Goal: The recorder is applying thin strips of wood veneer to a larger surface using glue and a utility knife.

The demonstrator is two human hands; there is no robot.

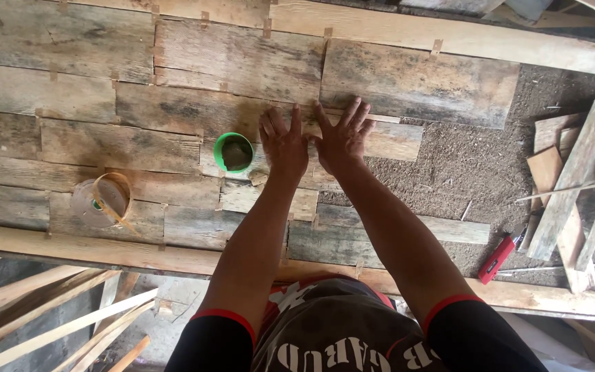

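Both hands, left hand and right hand, are pressing flat and open on a weathered plank lying just right of the green cup; it looks stiff, light, splintery, best gripped along its long edges

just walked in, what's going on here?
A person is pressing both hands flat on a weathered plank: left hand and right hand side by side, fingers spread. The plank lies among other boards set in rows. A green cup sits just left of the hands; a red tool lies on the bare surface to the right.
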